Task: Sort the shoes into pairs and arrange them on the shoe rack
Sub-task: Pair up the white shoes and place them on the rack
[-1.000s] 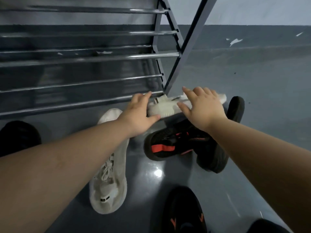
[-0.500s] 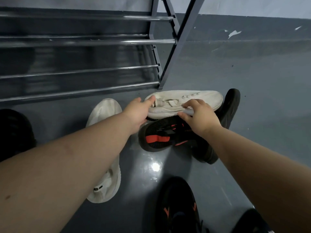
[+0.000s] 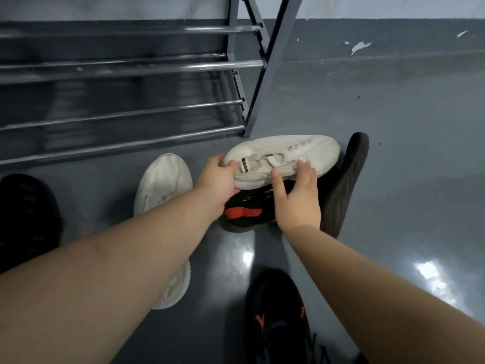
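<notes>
Head view. Both hands are on one white sneaker (image 3: 282, 157), which lies on its side with the toe pointing right, held above the floor pile in front of the shoe rack's (image 3: 131, 67) lower right corner. The left hand (image 3: 216, 179) is closed on the heel end, thumb on top beside the black lettered tab, fingers under the sole. The right hand (image 3: 298, 198) grips the midsection, thumb against the near sole edge and fingertips curled over the upper near the strap.

Directly beneath the held shoe lies a black sneaker with a red-orange band (image 3: 242, 212), on its side on the grey floor (image 3: 406, 179). Just right of it, a black shoe (image 3: 343, 185) lies with its ribbed sole facing up, partly hidden behind the right wrist.

A second white sneaker (image 3: 164, 185) rests on the floor to the left, toe toward the rack, its middle covered by the left forearm. A black sneaker with orange marks (image 3: 278, 319) sits at the bottom edge between the arms. A dark shoe (image 3: 26, 216) lies at the far left edge; detail cannot be made out.

The rack's visible metal bars carry no shoes.
</notes>
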Demonstrator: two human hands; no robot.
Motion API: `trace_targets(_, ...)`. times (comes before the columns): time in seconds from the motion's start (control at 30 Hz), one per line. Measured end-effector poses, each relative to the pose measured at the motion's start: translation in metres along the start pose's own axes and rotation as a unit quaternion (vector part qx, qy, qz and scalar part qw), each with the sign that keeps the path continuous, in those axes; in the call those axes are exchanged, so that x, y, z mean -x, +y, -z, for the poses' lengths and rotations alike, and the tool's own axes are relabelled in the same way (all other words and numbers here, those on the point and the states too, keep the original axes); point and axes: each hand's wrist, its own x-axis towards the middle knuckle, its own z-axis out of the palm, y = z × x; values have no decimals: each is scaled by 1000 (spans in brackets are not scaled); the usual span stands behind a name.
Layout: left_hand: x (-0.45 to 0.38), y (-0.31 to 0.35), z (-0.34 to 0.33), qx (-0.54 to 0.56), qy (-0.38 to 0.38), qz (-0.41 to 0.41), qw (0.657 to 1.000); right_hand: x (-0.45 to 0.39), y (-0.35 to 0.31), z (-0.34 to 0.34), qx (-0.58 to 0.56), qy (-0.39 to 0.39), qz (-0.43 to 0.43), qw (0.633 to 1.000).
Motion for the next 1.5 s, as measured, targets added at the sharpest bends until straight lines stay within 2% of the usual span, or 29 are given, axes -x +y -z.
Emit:
trace_targets(0.17,58,-21,25,-36,55,-33,997,44,-31,-13,-96,-16,-99,990)
trace_targets(0.3,112,-32,50,76,75,-6,994,84,-57,-15,-212,-52,-173,960)
trace_targets(0.37,130,-37,67,115,71,12,991,105,-67,-14,-219,-78,-182,955)
trace_targets(0.47,154,-36,98,136,16,53,989,131,-75,-15,-222,-102,-162,956)
trace_targets(0.57,173,-33,129,116,-37,70,990,152,-83,-15,-224,-164,-108,955)
trace_targets(0.7,185,-36,172,141,-29,109,984,175,-96,-25,-221,-251,-18,942)
trace_targets(0.83,186,-45,202,166,-22,110,980,186,-107,-45,-215,-289,-3,933)
trace_targets(0.9,182,-50,210,191,-10,100,976,185,-111,-56,-191,-291,-7,937)
trace_targets(1.0,171,-56,214,229,32,82,969,175,-105,-69,-120,-251,-27,960)
trace_targets(1.1,153,-68,224,255,94,88,958,162,-89,-79,-64,-221,-86,969)
trace_targets(1.27,128,-91,234,182,115,119,969,150,-65,-101,-86,-238,-150,956)
trace_targets(1.5,114,-99,231,149,143,148,967,146,-56,-114,-151,-251,-196,936)
